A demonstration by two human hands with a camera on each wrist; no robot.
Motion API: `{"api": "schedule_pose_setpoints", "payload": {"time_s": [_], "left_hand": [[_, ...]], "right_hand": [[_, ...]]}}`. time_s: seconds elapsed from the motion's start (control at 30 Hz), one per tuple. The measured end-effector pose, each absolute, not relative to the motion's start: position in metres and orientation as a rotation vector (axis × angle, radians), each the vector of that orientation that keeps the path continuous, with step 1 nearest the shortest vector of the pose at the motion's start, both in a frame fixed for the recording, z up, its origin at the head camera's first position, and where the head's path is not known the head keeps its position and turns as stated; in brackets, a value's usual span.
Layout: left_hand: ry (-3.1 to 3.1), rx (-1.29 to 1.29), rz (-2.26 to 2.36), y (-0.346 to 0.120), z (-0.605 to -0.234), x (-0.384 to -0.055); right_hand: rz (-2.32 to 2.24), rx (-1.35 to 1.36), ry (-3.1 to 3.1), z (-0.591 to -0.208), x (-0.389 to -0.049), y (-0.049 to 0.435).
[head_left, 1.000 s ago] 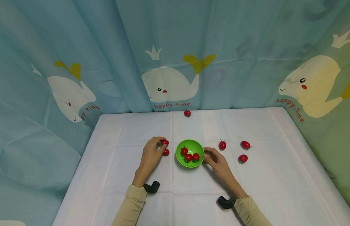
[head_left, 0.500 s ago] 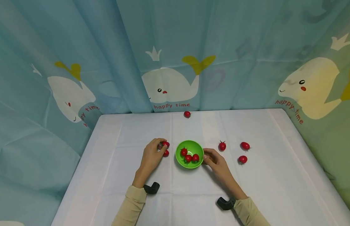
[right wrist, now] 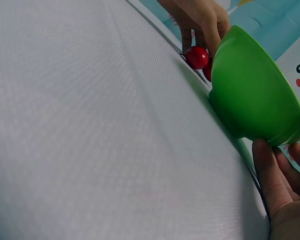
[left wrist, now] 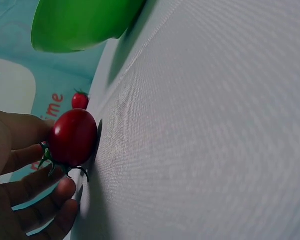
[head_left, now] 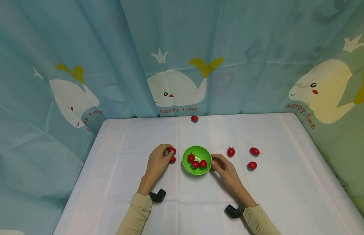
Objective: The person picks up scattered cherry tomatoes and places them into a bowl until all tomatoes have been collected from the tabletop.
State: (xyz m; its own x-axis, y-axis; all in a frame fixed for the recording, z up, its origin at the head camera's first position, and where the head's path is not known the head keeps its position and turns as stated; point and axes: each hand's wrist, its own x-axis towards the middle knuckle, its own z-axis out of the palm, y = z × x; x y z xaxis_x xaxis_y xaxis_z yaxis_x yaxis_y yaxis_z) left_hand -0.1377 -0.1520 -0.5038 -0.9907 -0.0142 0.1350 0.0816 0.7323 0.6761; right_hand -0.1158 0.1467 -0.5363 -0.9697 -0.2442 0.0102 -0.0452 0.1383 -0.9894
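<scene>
My left hand [head_left: 158, 160] curves its thumb and index finger round a cherry tomato [head_left: 172, 150] left of the bowl. A second cherry tomato [head_left: 172, 160] lies beside it, just nearer to me; in the left wrist view a large red cherry tomato [left wrist: 73, 137] with a green stem sits close by the fingers and partly hides them. The green bowl [head_left: 187, 168] stands mid-table with several cherry tomatoes inside. My right hand [head_left: 226, 168] holds the bowl's right side, thumb at the rim; in the right wrist view its fingers [right wrist: 270, 170] lie against the bowl's outer wall.
Right of the bowl lie a cherry tomato [head_left: 230, 151] and two more further right, the upper cherry tomato [head_left: 254, 151] and the lower cherry tomato [head_left: 252, 165]. Another cherry tomato [head_left: 194, 119] lies at the table's far edge, before a blue curtain [head_left: 176, 32]. A white cloth [head_left: 199, 209] covers the table.
</scene>
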Motion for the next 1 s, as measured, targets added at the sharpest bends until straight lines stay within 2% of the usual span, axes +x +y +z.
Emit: {"api": "schedule_pose_setpoints", "payload": {"time_s": [1.0], "left_hand": [[-2.806, -0.039, -1.078, -0.1552, -0.5019, -0.1385]], "right_hand": [[-1.931, -0.273, 2.243, -0.5337, -0.1151, 0.1463]]}}
